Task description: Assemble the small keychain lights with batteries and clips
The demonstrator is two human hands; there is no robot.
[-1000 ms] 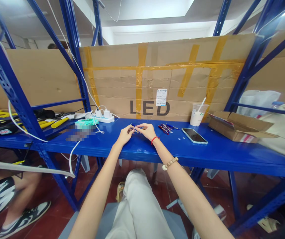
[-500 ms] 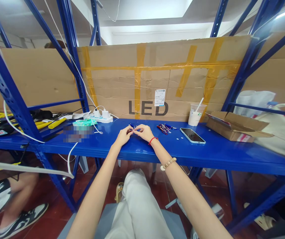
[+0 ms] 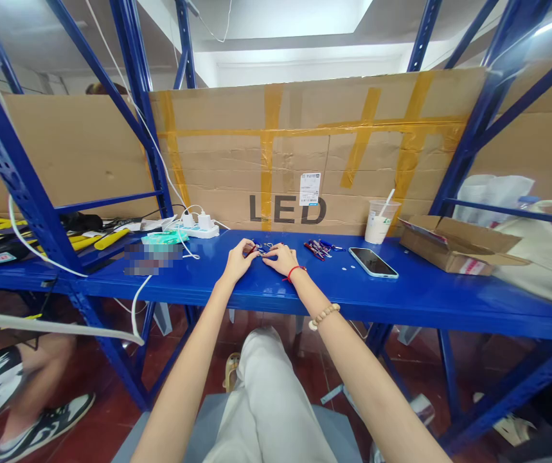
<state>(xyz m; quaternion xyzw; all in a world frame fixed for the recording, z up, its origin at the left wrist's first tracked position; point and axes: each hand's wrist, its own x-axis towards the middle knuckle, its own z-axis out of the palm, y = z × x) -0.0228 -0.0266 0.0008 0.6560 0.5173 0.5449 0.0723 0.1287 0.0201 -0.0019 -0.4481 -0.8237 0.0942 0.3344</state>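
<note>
Both hands are over the middle of the blue table (image 3: 333, 292), close together. My left hand (image 3: 241, 258) is closed, its fingers pinched round something small and dark that I cannot make out. My right hand (image 3: 280, 260) rests just beside it with bent fingers closed on something too small to name. Small shiny metallic and blue bits (image 3: 264, 247) show between and behind the fingers. To the right of my right hand lies a small pile of red and blue pieces (image 3: 318, 249).
A phone (image 3: 373, 263), a cup with a straw (image 3: 380, 222) and an open cardboard box (image 3: 459, 244) stand to the right. On the left are a white power strip (image 3: 201, 229), a green packet (image 3: 164, 238) and cables. A cardboard wall (image 3: 218, 167) closes the back.
My hands have moved slightly apart and their fingertips no longer meet. More of the small shiny bits shows between them. The red and blue pile has not moved.
</note>
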